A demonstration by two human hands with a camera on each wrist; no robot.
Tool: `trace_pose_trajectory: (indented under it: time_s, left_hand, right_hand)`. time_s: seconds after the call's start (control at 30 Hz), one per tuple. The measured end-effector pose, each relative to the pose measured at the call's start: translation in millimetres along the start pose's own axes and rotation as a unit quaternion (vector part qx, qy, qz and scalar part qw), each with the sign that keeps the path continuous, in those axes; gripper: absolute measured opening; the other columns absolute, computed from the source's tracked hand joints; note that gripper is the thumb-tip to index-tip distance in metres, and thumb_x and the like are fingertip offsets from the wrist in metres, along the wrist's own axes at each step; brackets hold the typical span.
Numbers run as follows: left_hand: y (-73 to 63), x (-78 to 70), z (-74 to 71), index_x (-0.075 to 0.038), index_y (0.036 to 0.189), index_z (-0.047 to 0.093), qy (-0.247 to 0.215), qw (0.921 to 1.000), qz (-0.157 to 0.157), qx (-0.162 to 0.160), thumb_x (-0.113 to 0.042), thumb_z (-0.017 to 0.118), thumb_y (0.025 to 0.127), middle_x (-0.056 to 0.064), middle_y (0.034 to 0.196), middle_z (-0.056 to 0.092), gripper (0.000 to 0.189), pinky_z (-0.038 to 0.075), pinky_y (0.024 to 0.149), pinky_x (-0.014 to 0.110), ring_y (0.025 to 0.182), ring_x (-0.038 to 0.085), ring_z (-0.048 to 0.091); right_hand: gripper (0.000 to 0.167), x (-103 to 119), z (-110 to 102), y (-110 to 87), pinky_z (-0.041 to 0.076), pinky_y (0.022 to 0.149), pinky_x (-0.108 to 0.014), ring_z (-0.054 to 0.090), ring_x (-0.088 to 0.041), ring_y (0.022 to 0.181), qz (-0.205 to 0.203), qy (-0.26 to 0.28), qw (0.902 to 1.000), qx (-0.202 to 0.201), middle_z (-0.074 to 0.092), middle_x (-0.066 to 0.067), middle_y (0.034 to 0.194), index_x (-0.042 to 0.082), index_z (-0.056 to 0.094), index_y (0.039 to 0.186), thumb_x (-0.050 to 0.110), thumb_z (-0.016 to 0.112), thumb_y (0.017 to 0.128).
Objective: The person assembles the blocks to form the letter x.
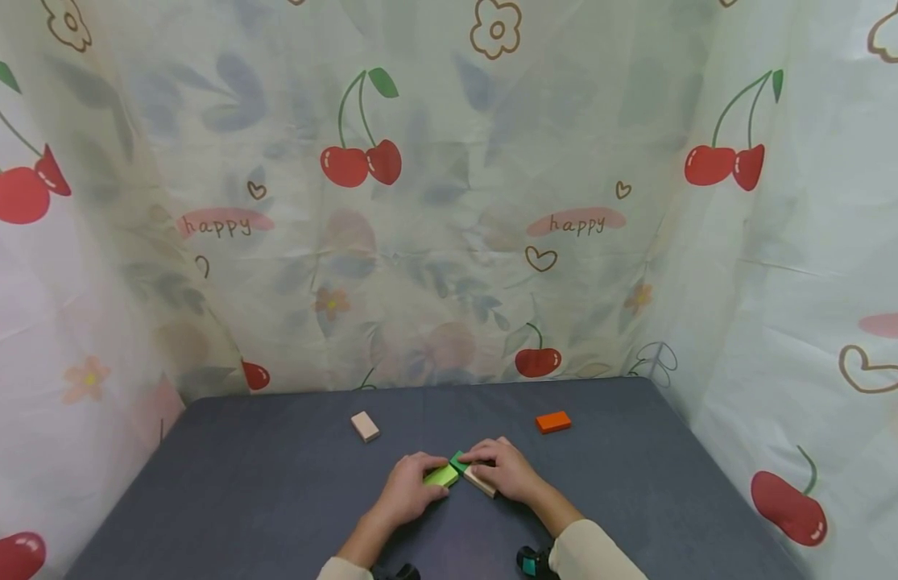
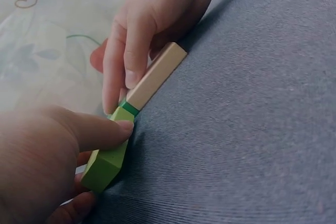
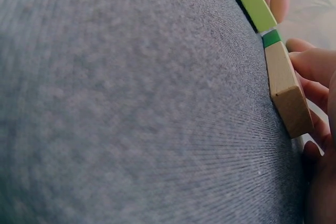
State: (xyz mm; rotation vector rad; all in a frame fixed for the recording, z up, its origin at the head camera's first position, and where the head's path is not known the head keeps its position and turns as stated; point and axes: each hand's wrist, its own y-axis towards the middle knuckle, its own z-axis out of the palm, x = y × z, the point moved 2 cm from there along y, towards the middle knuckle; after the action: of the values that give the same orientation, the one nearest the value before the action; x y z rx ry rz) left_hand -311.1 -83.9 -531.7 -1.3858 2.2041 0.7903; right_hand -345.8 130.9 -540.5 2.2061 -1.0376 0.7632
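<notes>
In the head view my left hand pinches a light green block between thumb and fingers, low on the dark table. My right hand is beside it, its fingers around a plain wooden block. A dark green block shows between the two, partly hidden by the right fingers. The left wrist view has the light green block end to end with a dark green strip and the wooden block. From the right wrist, fingers lie along the far side of the wooden block.
A pale pinkish block lies toward the back left of the table, and an orange block toward the back right. Cherry-printed curtains hang behind the table and at both sides.
</notes>
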Motion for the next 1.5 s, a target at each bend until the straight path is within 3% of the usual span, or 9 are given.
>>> trace_pose_trajectory:
  time_s: [0.5, 0.8, 1.5]
  left_hand:
    - [-4.6, -5.8, 6.2, -0.008, 0.115, 0.072, 0.016, 0.9994, -0.003, -0.031, -0.02, 0.084, 0.075, 0.005, 0.105, 0.068, 0.044, 0.043, 0.072, 0.035, 0.088, 0.021, 0.057]
    - [-4.8, -7.5, 12.1, -0.011, 0.116, 0.072, 0.028, 0.9983, -0.034, -0.038, -0.022, 0.084, 0.076, 0.002, 0.107, 0.067, 0.043, 0.043, 0.072, 0.034, 0.09, 0.019, 0.055]
    - [-6.0, -13.1, 21.6, -0.018, 0.117, 0.073, 0.054, 0.9923, -0.068, -0.088, -0.026, 0.086, 0.072, -0.001, 0.109, 0.066, 0.047, 0.041, 0.071, 0.035, 0.09, 0.017, 0.055]
  right_hand:
    - [0.022, -1.9, 0.7, 0.5, 0.041, 0.078, -0.034, 0.05, -0.019, 0.093, -0.002, -0.002, 1.0, 0.001, 0.066, 0.005, 0.109, 0.019, 0.075, 0.114, 0.016, 0.063, 0.095]
    - [0.023, 0.2, -0.1, -1.3, 0.042, 0.076, -0.034, 0.049, -0.015, 0.091, -0.019, 0.0, 0.9998, -0.001, 0.066, 0.002, 0.109, 0.017, 0.074, 0.115, 0.016, 0.062, 0.096]
    - [0.024, 0.8, 0.4, -0.9, 0.042, 0.08, -0.035, 0.049, -0.016, 0.094, 0.01, 0.003, 0.9999, 0.003, 0.065, 0.007, 0.111, 0.021, 0.074, 0.116, 0.017, 0.063, 0.096]
